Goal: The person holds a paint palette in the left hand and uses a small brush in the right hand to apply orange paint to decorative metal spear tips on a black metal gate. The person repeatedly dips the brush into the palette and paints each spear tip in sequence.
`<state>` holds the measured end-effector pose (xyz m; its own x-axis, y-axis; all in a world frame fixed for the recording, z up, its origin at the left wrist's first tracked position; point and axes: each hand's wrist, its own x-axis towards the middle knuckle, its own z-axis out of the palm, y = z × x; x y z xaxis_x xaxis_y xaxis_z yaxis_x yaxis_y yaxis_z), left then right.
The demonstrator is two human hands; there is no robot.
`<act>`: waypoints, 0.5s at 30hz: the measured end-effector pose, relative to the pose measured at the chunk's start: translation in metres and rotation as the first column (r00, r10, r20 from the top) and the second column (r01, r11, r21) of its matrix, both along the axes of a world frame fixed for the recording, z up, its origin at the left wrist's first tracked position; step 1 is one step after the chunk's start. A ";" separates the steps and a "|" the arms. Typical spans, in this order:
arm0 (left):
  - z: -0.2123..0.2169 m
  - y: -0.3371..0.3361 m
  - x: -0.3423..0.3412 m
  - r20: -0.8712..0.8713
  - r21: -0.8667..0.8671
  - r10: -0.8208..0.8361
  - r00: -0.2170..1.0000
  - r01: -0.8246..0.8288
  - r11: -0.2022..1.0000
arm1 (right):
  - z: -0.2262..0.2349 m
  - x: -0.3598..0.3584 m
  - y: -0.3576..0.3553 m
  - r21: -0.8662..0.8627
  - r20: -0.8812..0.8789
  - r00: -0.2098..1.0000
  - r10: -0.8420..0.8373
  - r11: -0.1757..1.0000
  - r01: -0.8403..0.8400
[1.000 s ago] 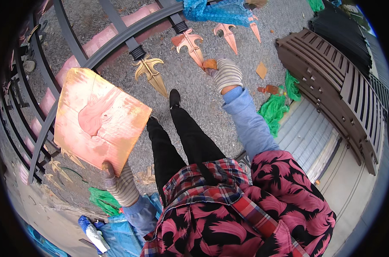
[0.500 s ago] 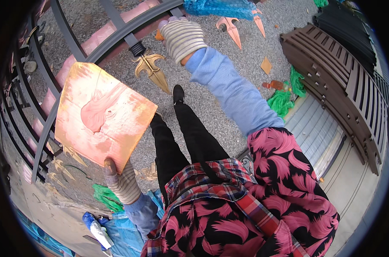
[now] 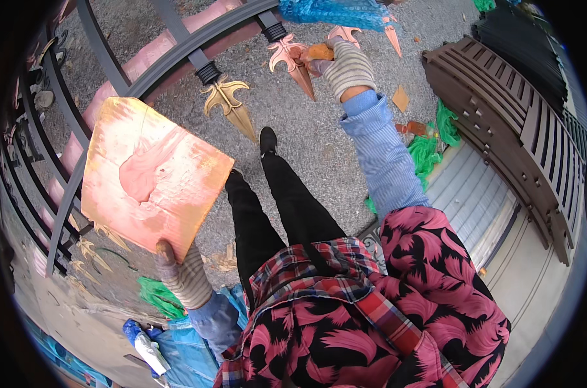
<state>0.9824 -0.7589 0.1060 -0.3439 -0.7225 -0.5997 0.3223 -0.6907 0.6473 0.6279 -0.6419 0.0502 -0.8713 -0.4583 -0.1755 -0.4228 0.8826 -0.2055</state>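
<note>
Cardboard square smeared pink, left hand fingers clamped on its edge, right hand fingers pinching orange sponge.

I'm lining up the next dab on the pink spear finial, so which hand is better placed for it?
Right. The right hand is stretched out to the pink spear finial, with an orange sponge in its fingers against it. The left hand is back near the body, holding the paint-smeared cardboard by its lower edge.

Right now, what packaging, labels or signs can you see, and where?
No labels, signs or screens.
Blue plastic wrapping: top centre on the gravel, crinkled, translucent blue.
Blue plastic sheet: bottom left by the left forearm, rumpled.
Spray bottle: lying bottom left, white body, blue cap.
</note>
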 end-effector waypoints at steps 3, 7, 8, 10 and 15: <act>0.005 0.003 -0.006 0.003 0.005 -0.005 1.000 0.005 1.000 | -0.005 -0.006 -0.004 0.000 0.025 1.000 -0.011 1.000 0.011; 0.010 0.004 -0.018 -0.025 0.049 -0.048 0.999 0.049 0.998 | -0.035 -0.014 -0.009 0.112 -0.029 0.997 0.077 0.991 -0.074; 0.007 0.003 -0.015 -0.014 0.038 -0.047 0.999 0.047 0.998 | -0.035 -0.009 -0.009 0.162 0.024 0.997 0.074 0.984 -0.077; 0.000 0.002 -0.008 0.007 0.019 -0.039 0.999 0.039 0.999 | -0.020 0.009 0.001 0.210 0.108 0.991 0.085 0.972 -0.106; 0.001 0.003 -0.009 -0.041 0.052 -0.020 0.999 0.022 0.998 | -0.048 0.004 0.075 0.412 0.402 0.911 -0.093 0.907 -0.089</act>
